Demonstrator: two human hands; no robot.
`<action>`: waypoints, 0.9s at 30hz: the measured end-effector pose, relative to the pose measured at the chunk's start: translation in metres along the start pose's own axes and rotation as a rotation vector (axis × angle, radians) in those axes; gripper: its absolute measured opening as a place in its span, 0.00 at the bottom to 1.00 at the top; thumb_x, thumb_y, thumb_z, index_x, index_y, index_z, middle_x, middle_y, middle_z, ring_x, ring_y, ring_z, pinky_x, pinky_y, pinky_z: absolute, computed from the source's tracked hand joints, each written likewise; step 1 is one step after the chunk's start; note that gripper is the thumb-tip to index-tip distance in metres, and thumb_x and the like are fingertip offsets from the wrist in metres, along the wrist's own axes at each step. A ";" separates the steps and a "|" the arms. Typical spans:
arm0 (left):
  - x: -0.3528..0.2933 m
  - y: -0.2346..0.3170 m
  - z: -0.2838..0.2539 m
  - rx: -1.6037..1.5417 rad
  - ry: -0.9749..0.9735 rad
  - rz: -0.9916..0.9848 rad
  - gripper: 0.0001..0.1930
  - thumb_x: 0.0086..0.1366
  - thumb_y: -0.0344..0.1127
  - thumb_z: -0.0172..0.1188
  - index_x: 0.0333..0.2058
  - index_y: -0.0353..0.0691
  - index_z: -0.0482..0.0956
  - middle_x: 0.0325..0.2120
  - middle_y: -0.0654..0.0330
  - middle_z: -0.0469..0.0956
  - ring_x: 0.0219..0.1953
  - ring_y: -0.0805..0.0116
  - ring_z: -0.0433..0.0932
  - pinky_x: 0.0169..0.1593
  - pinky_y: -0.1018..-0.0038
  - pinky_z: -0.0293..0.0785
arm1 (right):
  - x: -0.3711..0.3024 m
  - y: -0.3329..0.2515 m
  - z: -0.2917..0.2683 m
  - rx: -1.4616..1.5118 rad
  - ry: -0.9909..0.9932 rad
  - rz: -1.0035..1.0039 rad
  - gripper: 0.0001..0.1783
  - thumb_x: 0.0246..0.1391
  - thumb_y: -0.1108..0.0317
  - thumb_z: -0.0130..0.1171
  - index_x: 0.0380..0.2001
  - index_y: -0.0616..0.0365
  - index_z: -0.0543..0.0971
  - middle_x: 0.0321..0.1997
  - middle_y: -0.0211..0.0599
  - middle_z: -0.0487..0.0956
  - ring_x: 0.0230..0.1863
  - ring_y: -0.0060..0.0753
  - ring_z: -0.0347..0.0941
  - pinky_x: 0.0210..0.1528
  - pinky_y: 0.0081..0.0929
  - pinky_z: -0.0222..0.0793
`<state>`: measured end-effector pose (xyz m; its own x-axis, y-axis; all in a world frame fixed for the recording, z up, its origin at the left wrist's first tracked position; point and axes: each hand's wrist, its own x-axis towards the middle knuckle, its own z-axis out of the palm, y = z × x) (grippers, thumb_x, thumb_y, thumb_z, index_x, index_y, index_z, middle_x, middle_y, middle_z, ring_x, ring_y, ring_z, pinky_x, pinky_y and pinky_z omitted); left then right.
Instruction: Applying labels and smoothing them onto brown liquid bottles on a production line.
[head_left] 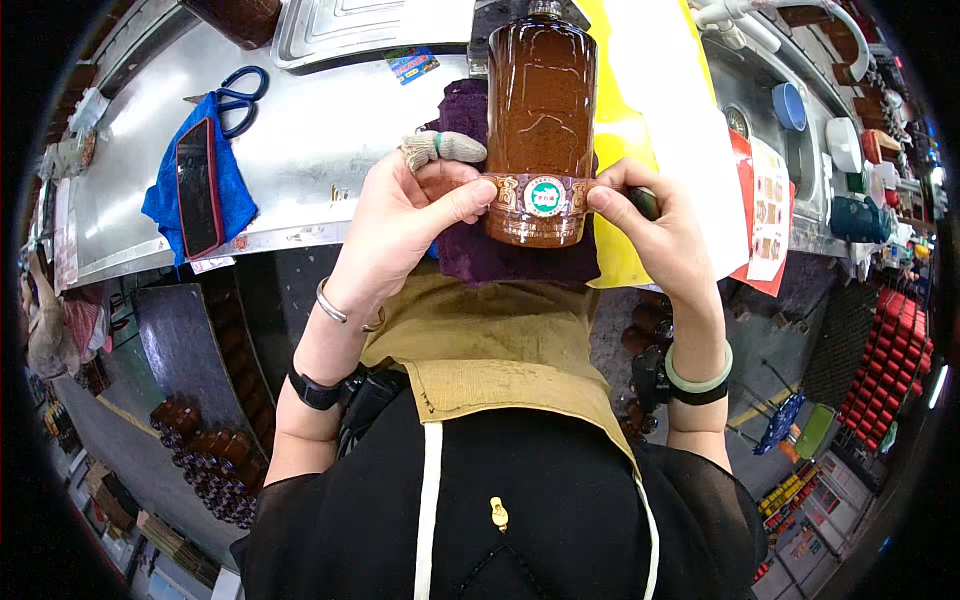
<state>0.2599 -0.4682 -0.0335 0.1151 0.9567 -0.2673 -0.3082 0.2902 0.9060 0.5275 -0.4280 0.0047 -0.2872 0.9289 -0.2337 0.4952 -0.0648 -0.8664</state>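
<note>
A brown glass bottle (542, 110) is in the middle, over a dark purple cloth (465, 245) at the near edge of the metal tabletop (320, 130). Its neck points far and its bottom is near. A label (545, 196) with a round green and white badge goes across its near end. The left hand (405, 205) has its thumb and pointing finger close together by the label's left end, and the right hand (662, 220) does the same by the right end. I cannot tell if the fingers pinch the label or just press on it. If one hand pulls harder, the label could go crooked or wrinkle. If the cloth slides, the smooth bottle might slip off the near edge
</note>
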 end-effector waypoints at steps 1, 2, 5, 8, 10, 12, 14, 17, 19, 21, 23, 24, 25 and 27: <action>0.001 -0.001 -0.001 -0.006 -0.004 -0.004 0.19 0.66 0.30 0.72 0.53 0.34 0.78 0.35 0.60 0.85 0.37 0.75 0.82 0.42 0.77 0.80 | 0.000 -0.001 0.000 -0.018 -0.004 0.019 0.11 0.62 0.61 0.70 0.37 0.58 0.85 0.29 0.22 0.81 0.33 0.13 0.71 0.39 0.19 0.69; 0.001 -0.002 -0.002 -0.018 -0.004 -0.003 0.19 0.66 0.30 0.72 0.53 0.34 0.78 0.36 0.60 0.85 0.37 0.75 0.82 0.42 0.77 0.80 | 0.001 -0.001 0.001 -0.007 -0.006 0.021 0.11 0.62 0.61 0.70 0.37 0.58 0.85 0.29 0.22 0.81 0.33 0.13 0.72 0.39 0.19 0.69; 0.001 -0.001 -0.001 -0.032 -0.007 0.001 0.20 0.66 0.30 0.73 0.53 0.34 0.77 0.36 0.60 0.85 0.37 0.75 0.82 0.43 0.77 0.80 | 0.000 -0.003 -0.001 0.009 -0.007 0.006 0.11 0.62 0.61 0.70 0.37 0.58 0.86 0.29 0.21 0.81 0.33 0.13 0.72 0.39 0.19 0.69; 0.001 0.001 -0.001 -0.019 -0.015 -0.006 0.20 0.65 0.30 0.73 0.53 0.34 0.77 0.36 0.60 0.84 0.37 0.75 0.82 0.43 0.77 0.80 | 0.000 -0.002 -0.001 0.003 0.002 -0.018 0.11 0.62 0.61 0.70 0.37 0.58 0.86 0.29 0.21 0.81 0.32 0.12 0.71 0.39 0.18 0.68; 0.001 0.002 -0.001 -0.003 -0.019 -0.008 0.20 0.66 0.30 0.73 0.53 0.33 0.77 0.36 0.59 0.84 0.37 0.74 0.82 0.43 0.76 0.80 | 0.000 -0.001 0.001 0.028 0.007 -0.006 0.11 0.62 0.61 0.70 0.36 0.58 0.86 0.29 0.20 0.80 0.31 0.11 0.69 0.37 0.17 0.67; 0.001 -0.003 -0.002 -0.018 0.002 0.002 0.20 0.66 0.30 0.72 0.53 0.33 0.76 0.36 0.59 0.84 0.37 0.74 0.81 0.43 0.76 0.80 | 0.001 0.002 0.001 0.051 0.005 0.007 0.10 0.62 0.61 0.70 0.36 0.57 0.86 0.28 0.19 0.79 0.30 0.10 0.68 0.35 0.17 0.65; 0.000 -0.002 -0.002 -0.019 0.009 -0.007 0.20 0.66 0.30 0.72 0.53 0.33 0.76 0.37 0.60 0.84 0.37 0.75 0.81 0.43 0.76 0.79 | 0.000 0.003 0.001 0.016 0.019 -0.007 0.10 0.62 0.61 0.71 0.36 0.56 0.86 0.26 0.17 0.77 0.29 0.10 0.64 0.33 0.17 0.61; 0.001 0.000 -0.003 -0.001 -0.004 -0.035 0.20 0.66 0.30 0.72 0.53 0.33 0.76 0.37 0.60 0.84 0.38 0.75 0.81 0.43 0.76 0.79 | 0.001 0.004 0.001 0.004 0.019 0.010 0.11 0.61 0.60 0.71 0.36 0.57 0.86 0.26 0.17 0.77 0.29 0.10 0.65 0.33 0.18 0.62; 0.002 0.002 -0.005 -0.017 -0.025 -0.030 0.19 0.66 0.29 0.72 0.52 0.33 0.77 0.37 0.60 0.84 0.38 0.75 0.81 0.43 0.76 0.79 | 0.001 0.005 -0.001 0.010 0.009 -0.007 0.12 0.60 0.59 0.72 0.36 0.57 0.86 0.26 0.19 0.79 0.29 0.11 0.67 0.33 0.19 0.64; 0.003 0.001 -0.005 -0.022 -0.033 -0.030 0.19 0.66 0.29 0.72 0.52 0.33 0.77 0.37 0.59 0.84 0.37 0.75 0.81 0.43 0.76 0.79 | 0.001 0.005 -0.002 0.005 -0.003 -0.001 0.13 0.60 0.59 0.72 0.36 0.58 0.86 0.26 0.20 0.80 0.29 0.11 0.68 0.33 0.19 0.65; 0.002 -0.001 -0.005 -0.031 -0.020 -0.023 0.19 0.66 0.29 0.72 0.52 0.33 0.77 0.37 0.59 0.84 0.37 0.75 0.81 0.43 0.76 0.79 | 0.001 0.003 -0.001 -0.006 0.003 -0.028 0.13 0.60 0.59 0.72 0.36 0.58 0.86 0.26 0.20 0.80 0.29 0.11 0.68 0.33 0.19 0.65; 0.002 -0.001 -0.005 -0.038 -0.017 -0.020 0.19 0.66 0.29 0.72 0.52 0.33 0.77 0.37 0.60 0.84 0.37 0.75 0.81 0.43 0.76 0.79 | 0.000 0.002 -0.001 -0.013 0.009 -0.040 0.13 0.60 0.59 0.72 0.37 0.58 0.86 0.26 0.20 0.80 0.29 0.11 0.68 0.33 0.19 0.65; 0.003 -0.001 -0.005 -0.037 -0.024 -0.026 0.19 0.66 0.29 0.72 0.52 0.33 0.77 0.37 0.60 0.84 0.37 0.75 0.81 0.43 0.76 0.79 | 0.001 0.003 -0.001 0.005 0.005 -0.033 0.12 0.61 0.59 0.72 0.36 0.58 0.86 0.26 0.19 0.79 0.29 0.11 0.68 0.33 0.19 0.64; 0.004 0.000 -0.006 -0.036 -0.037 -0.038 0.19 0.66 0.29 0.72 0.52 0.33 0.77 0.37 0.60 0.84 0.37 0.75 0.81 0.43 0.76 0.79 | 0.001 0.005 -0.001 0.041 -0.004 -0.021 0.12 0.61 0.60 0.71 0.36 0.58 0.86 0.26 0.19 0.79 0.29 0.11 0.67 0.33 0.19 0.64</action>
<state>0.2549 -0.4646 -0.0359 0.1618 0.9436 -0.2889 -0.3363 0.3280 0.8828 0.5308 -0.4271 0.0005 -0.3006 0.9287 -0.2172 0.4554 -0.0603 -0.8882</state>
